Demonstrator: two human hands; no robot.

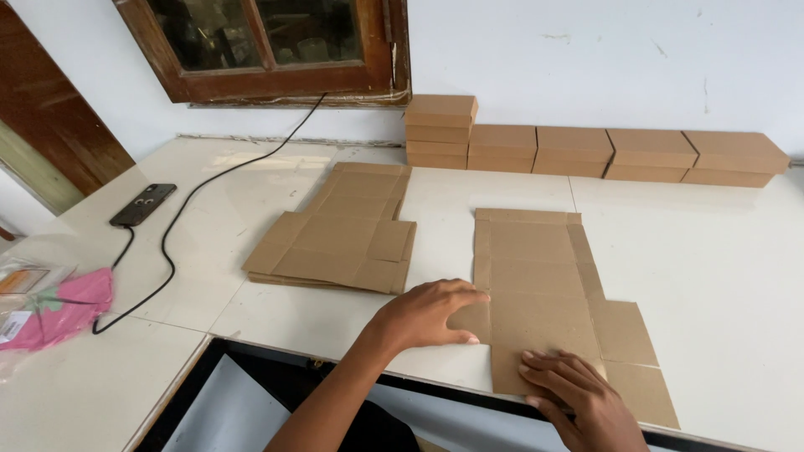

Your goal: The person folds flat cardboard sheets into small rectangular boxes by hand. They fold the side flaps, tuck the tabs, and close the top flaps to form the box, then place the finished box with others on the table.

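A flat brown cardboard box blank (544, 285) lies on the white table (720, 276) in front of me. My left hand (431, 314) rests on the blank's left flap, fingers stretched out and pressing down. My right hand (578, 398) presses flat on the blank's near edge, fingers together. Neither hand grips anything. To the left lies a stack of more flat cardboard blanks (339, 234).
Folded brown boxes (586, 151) stand in a row along the back wall, stacked higher at the left end. A black phone (143, 204) with a black cable (180, 234) lies at the left. Pink packaged items (59, 308) sit near the left edge. A wooden window frame (276, 50) is above.
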